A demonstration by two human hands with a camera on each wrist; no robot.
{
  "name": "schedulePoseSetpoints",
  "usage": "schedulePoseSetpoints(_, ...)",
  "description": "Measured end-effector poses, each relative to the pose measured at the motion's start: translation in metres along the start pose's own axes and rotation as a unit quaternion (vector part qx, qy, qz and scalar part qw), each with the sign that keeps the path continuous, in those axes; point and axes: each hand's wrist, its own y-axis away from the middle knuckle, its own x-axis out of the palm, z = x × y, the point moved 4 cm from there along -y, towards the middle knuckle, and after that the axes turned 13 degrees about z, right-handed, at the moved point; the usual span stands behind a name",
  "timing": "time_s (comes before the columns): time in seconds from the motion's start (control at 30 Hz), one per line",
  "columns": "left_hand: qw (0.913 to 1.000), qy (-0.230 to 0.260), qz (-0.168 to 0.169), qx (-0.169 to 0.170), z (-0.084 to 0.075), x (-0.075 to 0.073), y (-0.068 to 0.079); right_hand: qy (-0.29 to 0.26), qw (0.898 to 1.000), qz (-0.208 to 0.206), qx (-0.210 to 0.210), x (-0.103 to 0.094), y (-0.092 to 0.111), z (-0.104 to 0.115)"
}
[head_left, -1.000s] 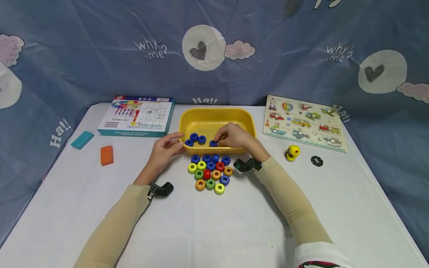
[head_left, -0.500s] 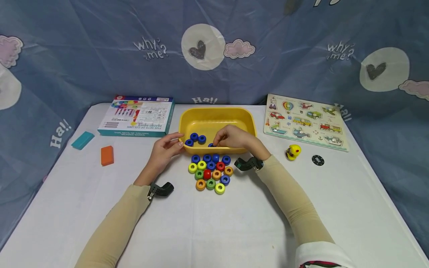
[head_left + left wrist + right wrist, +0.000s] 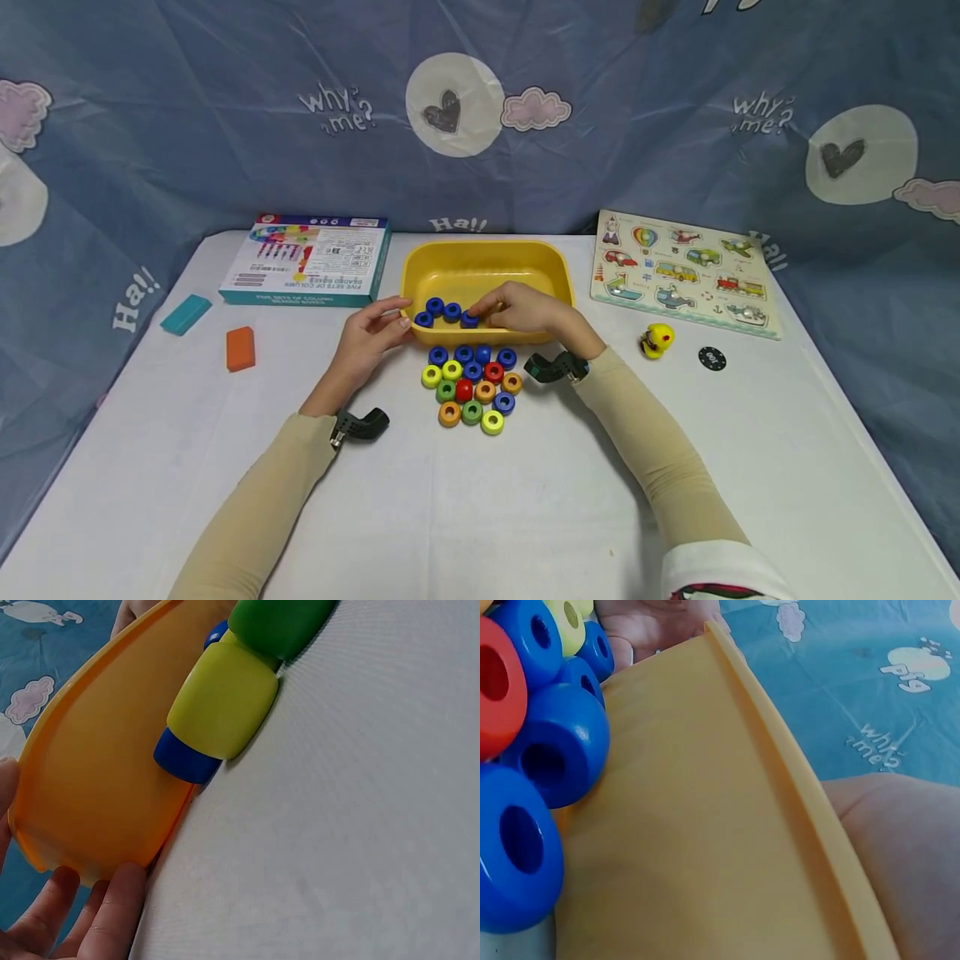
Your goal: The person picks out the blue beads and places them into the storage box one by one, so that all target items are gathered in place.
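Inside the yellow tray [image 3: 525, 262], nudged a blue bead [image 3: 469, 321] left with right hand [image 3: 525, 308], cannot tell if pinching, grouping it beside three other blue beads [image 3: 452, 313], with left hand [image 3: 370, 330] touching the left end, unclenched.

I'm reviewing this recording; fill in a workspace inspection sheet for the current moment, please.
Surface: white table.
Job's things: yellow tray with four blue beads visible inside; mixed-colour beads grouped on the table on its near side.
Clutter: printed box, turquoise block and orange block at left; picture board, yellow duck and black chip at right.
Hands: left hand touches the tray's left end; right hand touches one blue bead inside, grip unclear.
Cables: nothing seen.
Surroundings: blue printed cloth behind the table.
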Motion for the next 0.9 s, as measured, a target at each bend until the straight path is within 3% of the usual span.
schedulePoseSetpoints(0.33,1.0000,0.005,-0.001,0.005,-0.001,0.001,0.000,-0.006,1.000,-0.012,-0.016,0.000,0.002,0.001)
schedulePoseSetpoints(0.53,0.9999,0.012,-0.003,0.010,0.000,-0.001,0.002,-0.011,0.993,-0.115,-0.036,-0.005,0.011,0.009)
schedulePoseSetpoints(0.63,0.9998,0.018,0.000,0.010,0.000,-0.001,0.003,0.014,0.982,-0.171,-0.079,-0.003,0.027,0.021)
schedulePoseSetpoints(0.73,0.9998,0.017,0.001,0.009,-0.001,0.000,0.002,0.056,0.970,-0.200,-0.128,0.007,0.049,0.034)
schedulePoseSetpoints(0.8,0.9998,0.017,0.002,0.009,-0.001,0.001,0.002,0.088,0.965,-0.198,-0.148,0.018,0.063,0.038)
schedulePoseSetpoints(0.9,0.9998,0.015,0.003,0.009,-0.001,0.000,0.001,0.116,0.972,-0.152,-0.136,0.035,0.080,0.035)
